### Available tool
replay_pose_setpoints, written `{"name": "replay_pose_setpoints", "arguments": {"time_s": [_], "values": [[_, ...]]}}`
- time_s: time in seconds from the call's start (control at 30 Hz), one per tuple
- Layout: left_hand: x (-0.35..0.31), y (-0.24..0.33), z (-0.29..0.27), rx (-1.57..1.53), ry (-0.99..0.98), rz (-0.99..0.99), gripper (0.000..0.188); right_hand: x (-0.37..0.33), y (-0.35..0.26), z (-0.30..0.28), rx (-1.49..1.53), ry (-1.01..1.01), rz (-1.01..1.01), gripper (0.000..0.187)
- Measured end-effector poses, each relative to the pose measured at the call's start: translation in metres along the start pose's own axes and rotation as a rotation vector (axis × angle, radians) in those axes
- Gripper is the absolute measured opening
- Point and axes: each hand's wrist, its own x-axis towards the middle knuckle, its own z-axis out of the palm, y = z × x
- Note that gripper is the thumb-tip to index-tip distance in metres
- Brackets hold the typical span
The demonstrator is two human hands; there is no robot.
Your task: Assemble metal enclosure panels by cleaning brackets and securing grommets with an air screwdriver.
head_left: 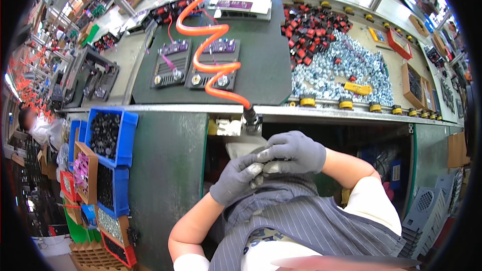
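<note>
Left hand [235, 176] and right hand [295, 153], grey-gloved, fingers bunched together; from here can't tell if they pinch anything. Nearest: black hose fitting [250, 116] just beyond, at bench edge. Probably stiff, light; grip its body, not the springy orange coiled hose [201, 31].

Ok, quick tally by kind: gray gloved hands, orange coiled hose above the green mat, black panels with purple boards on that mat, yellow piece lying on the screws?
Gray gloved hands: 2 (left hand, right hand)
Orange coiled hose: 1
Black panels: 2 (left panel, right panel)
Yellow piece: 1
Total: 6
</note>
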Motion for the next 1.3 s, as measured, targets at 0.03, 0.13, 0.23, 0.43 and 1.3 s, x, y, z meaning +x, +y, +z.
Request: {"name": "replay_pose_setpoints", "arguments": {"time_s": [0.03, 0.13, 0.23, 0.43, 1.3], "values": [[0.006, 0.004, 0.002, -0.010, -0.030, -0.004, 0.035, -0.004, 0.004, -0.004, 0.015, 0.014, 0.031, 0.027], [0.018, 0.005, -0.006, 0.092, -0.034, 0.055, 0.039, -0.019, 0.017, -0.021, 0.115, 0.047, 0.205, 0.022], [0.021, 0.005, -0.024, 0.706, 0.147, 0.308, 0.033, -0.032, 0.034, -0.057, 0.540, 0.032, 0.756, 0.019], [0.000, 0.013, -0.088, 1.395, 0.883, 0.519, 0.021, -0.027, 0.158, -0.174, 0.354, 0.299, 0.919, 0.010], [0.089, 0.039, -0.130, 1.907, 0.848, 0.325, 0.091, -0.217, 0.069, -0.166, -0.949, 0.670, 0.858, 0.032]]}}
